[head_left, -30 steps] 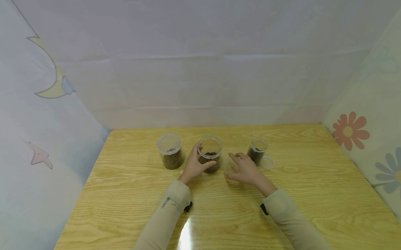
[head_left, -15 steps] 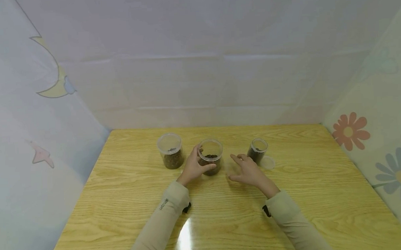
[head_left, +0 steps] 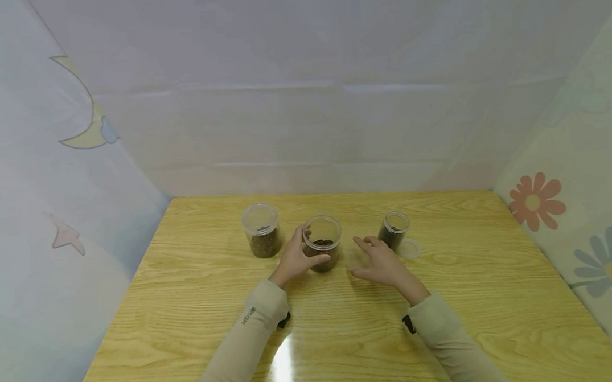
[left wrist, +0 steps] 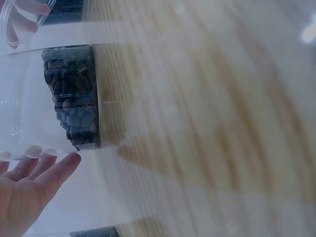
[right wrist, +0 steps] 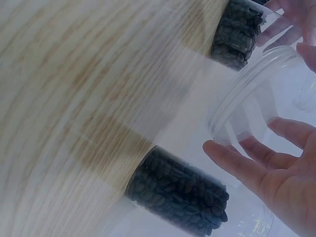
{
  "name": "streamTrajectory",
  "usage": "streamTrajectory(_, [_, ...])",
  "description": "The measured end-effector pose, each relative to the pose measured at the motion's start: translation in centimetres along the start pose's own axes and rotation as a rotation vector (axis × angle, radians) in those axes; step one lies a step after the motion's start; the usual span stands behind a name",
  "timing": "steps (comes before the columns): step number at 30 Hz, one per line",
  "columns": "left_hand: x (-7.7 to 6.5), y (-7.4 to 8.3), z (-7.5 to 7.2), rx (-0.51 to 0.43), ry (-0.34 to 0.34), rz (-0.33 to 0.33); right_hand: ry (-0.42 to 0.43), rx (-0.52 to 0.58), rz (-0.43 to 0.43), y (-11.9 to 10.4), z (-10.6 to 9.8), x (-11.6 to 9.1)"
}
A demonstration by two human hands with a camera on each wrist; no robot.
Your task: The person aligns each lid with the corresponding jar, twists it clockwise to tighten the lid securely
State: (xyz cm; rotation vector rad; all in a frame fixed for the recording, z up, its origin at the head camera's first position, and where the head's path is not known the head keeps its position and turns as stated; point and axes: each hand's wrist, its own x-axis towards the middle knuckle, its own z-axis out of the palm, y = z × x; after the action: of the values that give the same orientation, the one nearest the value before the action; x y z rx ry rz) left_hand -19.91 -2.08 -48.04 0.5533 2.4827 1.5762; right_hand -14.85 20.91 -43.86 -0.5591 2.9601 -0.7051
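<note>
My left hand grips the middle clear jar, thumb across its front and fingers round its far left side. The left wrist view shows dark beans filling its lower part; its mouth is uncovered. To the right, my right hand holds a clear round lid by its edge, thumb on one side and fingers spread on the other. That lid hardly shows in the head view, apart from the middle jar. Just beyond my right hand stands a smaller open jar of dark seeds.
Left of the middle jar stands another wide clear jar, partly filled with brown contents. A small clear lid lies beside the small jar. The wooden table meets a pale cloth backdrop at its far edge.
The middle jar and my left hand have come slightly nearer to me. My right hand, with the lid, has shifted a little to the right and nearer.
</note>
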Motion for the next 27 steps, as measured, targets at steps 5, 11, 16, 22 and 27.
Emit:
streamTrajectory(5, [-0.2, 0.1, 0.0, 0.007, -0.007, 0.018, 0.015, -0.013, -0.013, 0.1, 0.0, -0.2])
streamTrajectory(11, [-0.4, 0.1, 0.1, 0.028, -0.008, 0.009, 0.017, -0.01, -0.008, 0.5, 0.2, -0.5])
streamTrajectory(16, [-0.7, 0.0, 0.2, 0.025, -0.005, 0.007, 0.009, -0.01, -0.004, 0.7, 0.4, -0.7])
streamTrajectory(22, [-1.0, 0.2, 0.3, 0.015, -0.012, 0.034, 0.009, 0.0, 0.007, 0.7, 0.6, -1.0])
streamTrajectory(27, [-1.3, 0.5, 0.3, 0.032, -0.012, 0.024, 0.021, 0.005, -0.001, 0.6, 0.7, -1.2])
